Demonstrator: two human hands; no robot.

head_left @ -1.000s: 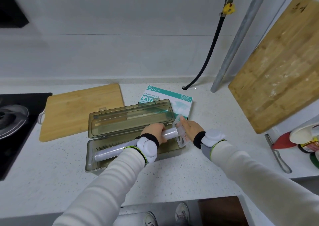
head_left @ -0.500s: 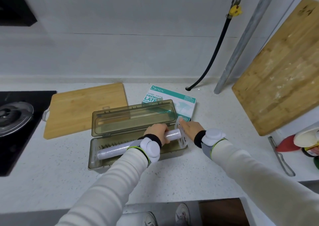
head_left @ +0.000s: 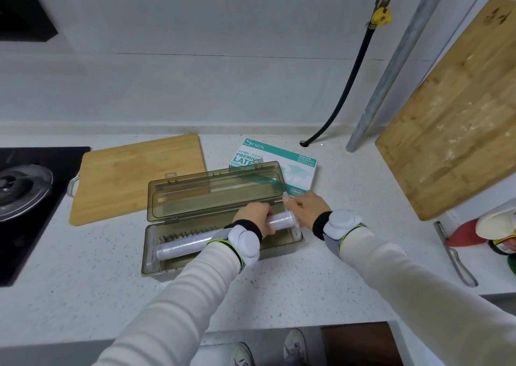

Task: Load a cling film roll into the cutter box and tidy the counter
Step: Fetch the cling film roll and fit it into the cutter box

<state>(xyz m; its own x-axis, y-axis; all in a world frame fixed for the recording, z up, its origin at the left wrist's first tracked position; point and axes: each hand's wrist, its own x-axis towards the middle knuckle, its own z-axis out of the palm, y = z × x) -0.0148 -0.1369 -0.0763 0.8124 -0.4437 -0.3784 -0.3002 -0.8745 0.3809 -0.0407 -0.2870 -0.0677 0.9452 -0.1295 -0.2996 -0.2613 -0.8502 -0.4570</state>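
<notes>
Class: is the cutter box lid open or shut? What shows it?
Open. The lid is swung back behind the cutter box, leaving its inside uncovered, with the cling film roll partly in it.

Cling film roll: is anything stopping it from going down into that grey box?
Nothing visible does. The translucent grey plastic cutter box has its lid swung back; the clear cling film roll lies along its opening, gripped by the left hand, the right hand at its end.
</notes>
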